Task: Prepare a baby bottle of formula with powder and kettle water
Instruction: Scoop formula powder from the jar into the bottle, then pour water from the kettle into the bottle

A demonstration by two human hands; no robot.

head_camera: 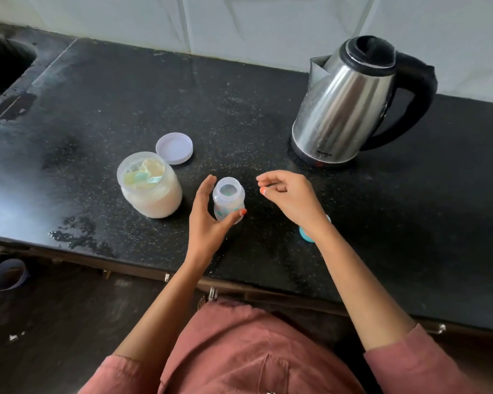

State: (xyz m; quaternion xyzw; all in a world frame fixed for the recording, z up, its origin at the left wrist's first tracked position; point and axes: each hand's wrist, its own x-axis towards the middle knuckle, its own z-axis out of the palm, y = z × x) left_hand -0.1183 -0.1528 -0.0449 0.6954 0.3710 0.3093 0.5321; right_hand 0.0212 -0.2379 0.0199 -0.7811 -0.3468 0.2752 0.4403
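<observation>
Bench: black speckled stone, dull and smeared, running the width of the room — pale streaks across the middle.
Wet patches: dark damp marks near the front left edge, another blot further back on the left.
Sink: a dark basin sunk in at the far left corner, only partly in sight.
Wall: pale tiles rising behind the bench.
Cup: a bluish cup low down on the left — below the bench edge.
Floor: dark, with a few white specks.
</observation>
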